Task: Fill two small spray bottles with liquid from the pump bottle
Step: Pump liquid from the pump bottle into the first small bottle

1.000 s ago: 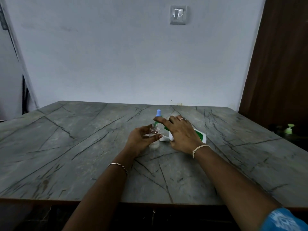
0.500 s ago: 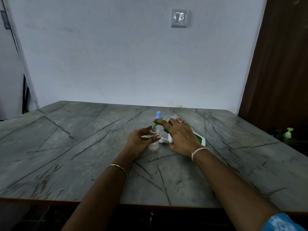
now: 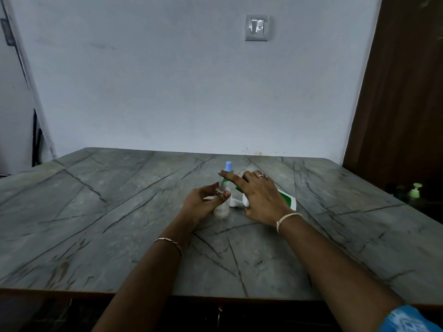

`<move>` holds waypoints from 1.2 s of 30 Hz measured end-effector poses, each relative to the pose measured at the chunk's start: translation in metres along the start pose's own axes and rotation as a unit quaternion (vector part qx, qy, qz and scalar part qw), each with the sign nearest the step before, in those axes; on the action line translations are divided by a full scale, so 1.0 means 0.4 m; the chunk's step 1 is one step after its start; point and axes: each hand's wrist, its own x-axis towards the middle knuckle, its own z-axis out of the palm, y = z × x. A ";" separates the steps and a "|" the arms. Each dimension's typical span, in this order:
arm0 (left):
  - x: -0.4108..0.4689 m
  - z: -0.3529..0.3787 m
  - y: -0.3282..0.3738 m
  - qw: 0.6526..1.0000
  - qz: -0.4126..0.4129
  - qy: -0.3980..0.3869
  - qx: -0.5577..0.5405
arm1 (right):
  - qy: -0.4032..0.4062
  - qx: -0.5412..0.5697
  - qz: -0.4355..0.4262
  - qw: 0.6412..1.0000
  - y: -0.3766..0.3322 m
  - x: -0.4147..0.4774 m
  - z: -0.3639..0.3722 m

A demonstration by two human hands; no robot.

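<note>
We are filling: our left hand [image 3: 203,202] pinches the small clear spray bottle [image 3: 221,209], our right hand [image 3: 261,197] grips the white-green pump bottle [image 3: 287,200]; a soft push seems next.

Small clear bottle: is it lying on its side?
No, the small clear bottle stands upright on the table, held by the left hand.

Grey veined tabletop [image 3: 96,212] against a pale wall [image 3: 167,92], with a switch [image 3: 257,28] high up. Brown door [image 3: 402,116] at right; small green pump top [image 3: 415,190] low beside it.
</note>
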 end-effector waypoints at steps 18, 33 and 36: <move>-0.005 0.005 0.008 1.000 0.009 -0.010 -0.014 | -0.001 0.009 -0.003 1.000 0.005 -0.003 -0.002; -0.004 0.007 0.010 0.999 -0.005 -0.014 -0.051 | -0.003 0.002 0.005 1.000 0.000 -0.005 -0.006; -0.006 0.006 0.015 0.998 -0.007 -0.019 -0.053 | -0.014 0.018 0.010 1.000 0.001 -0.006 -0.008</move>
